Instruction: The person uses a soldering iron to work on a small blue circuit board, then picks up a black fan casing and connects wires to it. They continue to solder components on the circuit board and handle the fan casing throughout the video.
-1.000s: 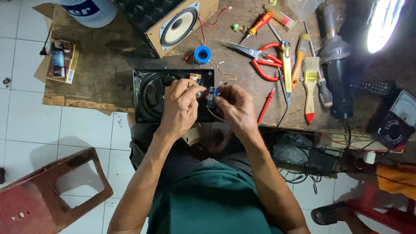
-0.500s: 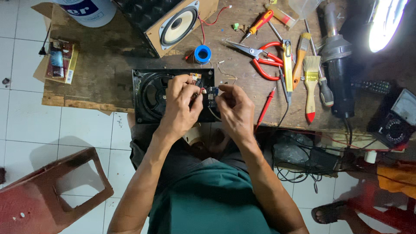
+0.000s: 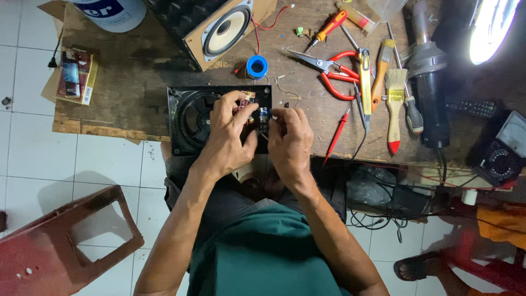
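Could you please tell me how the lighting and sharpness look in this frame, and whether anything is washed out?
Head view: the lamp at the top right is blown out to white glare; the left hand and right hand over the black panel are evenly lit and sharp; the area under the table edge is dark.

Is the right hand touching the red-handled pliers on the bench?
Apart. The head view shows the right hand down at the small circuit board over the black speaker panel, with bare wooden benchtop plainly visible between it and the red-handled pliers.
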